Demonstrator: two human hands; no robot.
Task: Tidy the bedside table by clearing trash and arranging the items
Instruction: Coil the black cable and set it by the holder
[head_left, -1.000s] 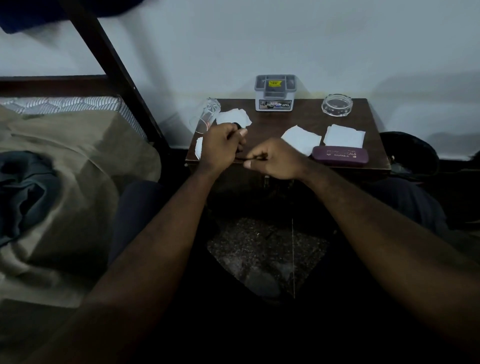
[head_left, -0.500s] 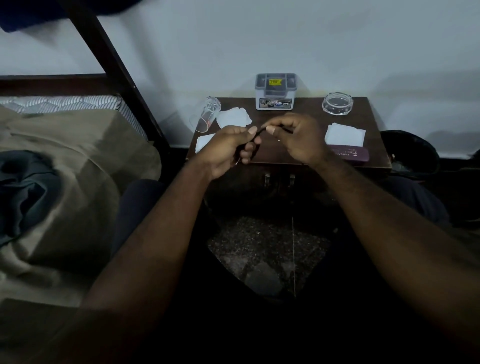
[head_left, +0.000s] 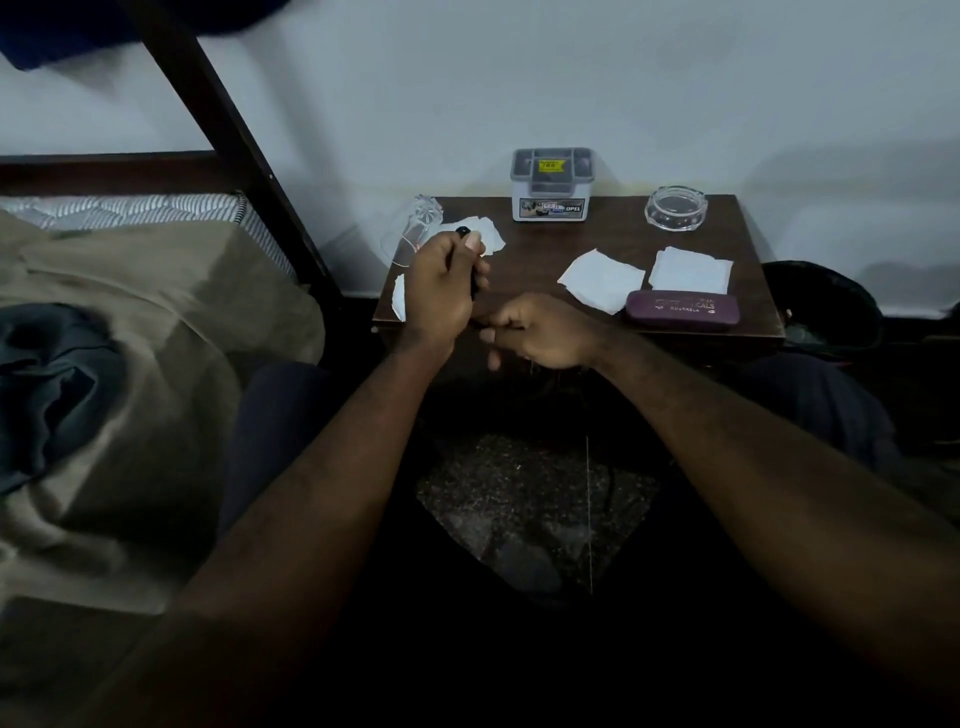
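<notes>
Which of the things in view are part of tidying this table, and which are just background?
Job: white tissues, tipped glass, glasses case, ashtray, grey organiser, black pen in left hand, bin.

Background: bed blanket, bed frame, wall.

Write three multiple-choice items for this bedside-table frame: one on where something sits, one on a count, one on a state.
1. Where is the glass ashtray on the table?
A. back right corner
B. front left corner
C. centre front

2. How many white paper pieces lie just behind the maroon spectacle case?
A. none
B. two
C. five

3. How does the drinking glass sit?
A. upright and full
B. tipped over at the table's left edge
C. stacked on the grey organiser box

Key: 1 A, the ashtray is near the wall on the right side. 2 B, two flat squares sit side by side there. 3 B, the glass leans off the left rim, its patterned base facing up.
</notes>
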